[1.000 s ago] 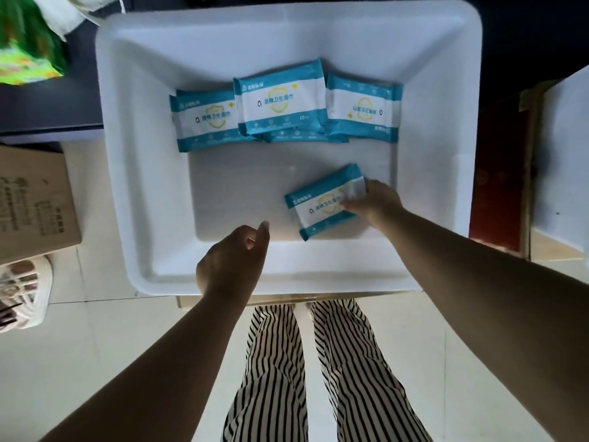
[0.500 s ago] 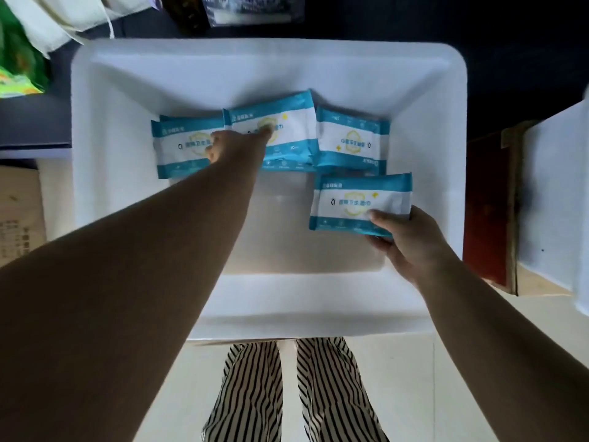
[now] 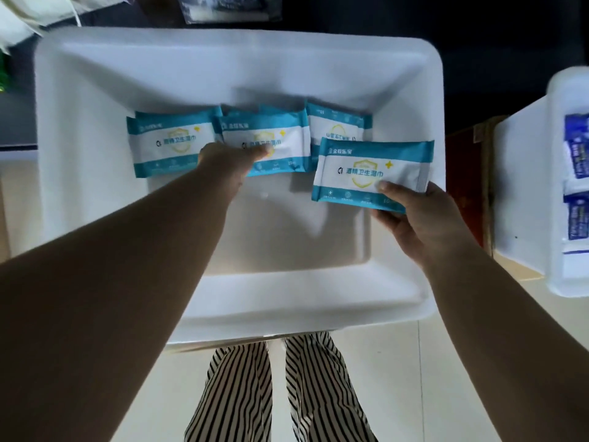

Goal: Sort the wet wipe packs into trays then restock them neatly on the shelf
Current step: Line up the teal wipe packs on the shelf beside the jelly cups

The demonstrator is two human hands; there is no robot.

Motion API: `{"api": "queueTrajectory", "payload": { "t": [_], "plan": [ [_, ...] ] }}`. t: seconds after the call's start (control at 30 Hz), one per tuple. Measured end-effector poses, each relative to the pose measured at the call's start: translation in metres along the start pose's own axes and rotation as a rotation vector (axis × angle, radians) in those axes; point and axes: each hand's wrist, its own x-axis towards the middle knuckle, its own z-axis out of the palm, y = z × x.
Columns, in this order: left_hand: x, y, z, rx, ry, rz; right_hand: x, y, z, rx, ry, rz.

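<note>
My right hand grips a wipe pack at center right; my left hand presses straight fingers on the middle pack (white tray).

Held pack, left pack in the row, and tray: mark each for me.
Held pack (image 3: 369, 169): head view, on its white middle panel.
Left pack (image 3: 169, 145): head view, on its white label.
Tray (image 3: 287, 301): head view, on the bare near rim.
</note>
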Motion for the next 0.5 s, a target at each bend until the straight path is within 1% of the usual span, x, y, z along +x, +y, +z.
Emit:
{"api": "queueTrajectory", "payload": {
  "t": [0.07,0.1,0.23,0.4,0.5],
  "plan": [
    [-0.01,-0.008,-0.006,-0.079,-0.05,0.026,-0.003,-0.001,0.004,-0.004,0.008,0.03],
    [-0.025,-0.008,-0.013,-0.068,-0.055,0.05,-0.009,-0.004,0.006,-0.005,0.0,0.045],
    [-0.081,0.005,-0.055,-0.132,-0.141,0.163,-0.045,-0.028,0.016,-0.071,-0.089,0.087],
    [-0.166,0.065,-0.119,-0.121,-0.219,0.329,-0.12,-0.096,0.05,-0.104,-0.229,-0.007],
    [-0.217,0.116,-0.16,-0.128,-0.196,0.466,-0.18,-0.15,0.073,-0.075,-0.307,-0.128]
  ]
}}
